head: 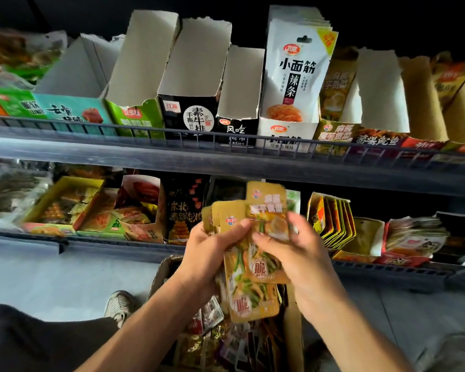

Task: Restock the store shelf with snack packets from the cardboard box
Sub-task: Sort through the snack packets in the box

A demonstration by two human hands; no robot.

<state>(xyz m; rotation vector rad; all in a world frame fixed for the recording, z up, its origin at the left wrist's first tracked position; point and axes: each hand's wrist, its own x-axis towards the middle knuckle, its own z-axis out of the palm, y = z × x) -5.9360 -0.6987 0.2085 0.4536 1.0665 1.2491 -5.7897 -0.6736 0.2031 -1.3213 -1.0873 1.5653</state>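
Observation:
My left hand (pixel 208 253) grips a stack of yellow snack packets (pixel 249 294) with green vegetable pictures, thumb across their upper front. My right hand (pixel 293 253) pinches the top yellow packet (pixel 266 210) of that stack, raised slightly above the others. Both hands are in front of the lower shelf (pixel 105 241). Below them stands the open cardboard box (pixel 293 331) with several mixed snack packets inside. On the upper shelf (pixel 172 149) a yellow display carton (pixel 333 135) with matching print holds a few similar packets.
The upper shelf carries a row of torn-open display cartons, most looking empty, and one with tall white packets (pixel 295 73). The lower shelf holds assorted snack cartons (pixel 62 205). My shoe (pixel 120 304) and knee are on the pale floor at left.

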